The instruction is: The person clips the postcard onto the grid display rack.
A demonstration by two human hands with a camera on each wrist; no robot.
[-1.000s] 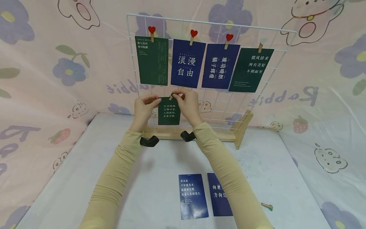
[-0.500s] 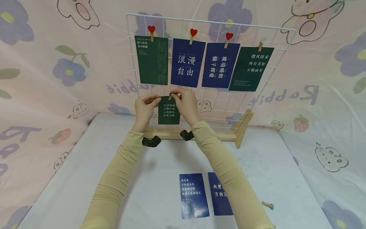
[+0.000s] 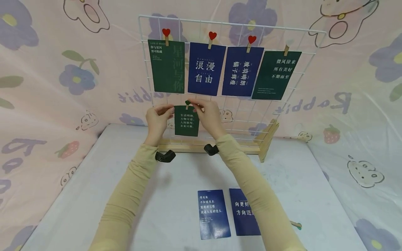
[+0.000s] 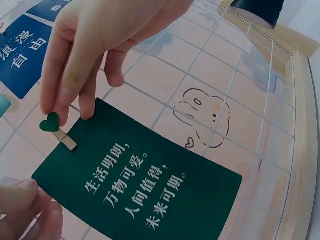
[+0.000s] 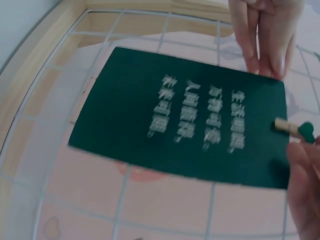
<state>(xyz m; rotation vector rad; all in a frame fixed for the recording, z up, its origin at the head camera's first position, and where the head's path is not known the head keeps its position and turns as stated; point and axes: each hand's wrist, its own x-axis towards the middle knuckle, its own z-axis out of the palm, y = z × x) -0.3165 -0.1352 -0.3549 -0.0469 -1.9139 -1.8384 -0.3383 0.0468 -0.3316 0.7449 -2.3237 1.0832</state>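
Observation:
A small green card (image 3: 186, 124) with white lettering hangs on the white wire rack (image 3: 242, 111), below the upper row of cards. At its top edge is a wooden clothespin (image 4: 65, 139) with a green heart. My left hand (image 3: 156, 122) is beside the card's top left corner, thumb and fingertips right at the edge and spread apart. My right hand (image 3: 208, 115) stays close to the clothespin: index fingertip beside the heart, thumb apart from it near the top right corner. The heart shows uncovered between the hands.
Four larger cards, such as the blue card (image 3: 206, 69), hang above from clothespins. On the table lie a blue card (image 3: 214, 214), a second blue card (image 3: 243, 209) partly under my right sleeve (image 3: 257, 188), and a loose clothespin (image 3: 296, 225). The rack has a wooden base (image 3: 248, 150).
My right thumb and index finger have come off the clothespin and spread, uncovering its green heart. My left thumb has slid left off the card's corner. The card stays hanging.

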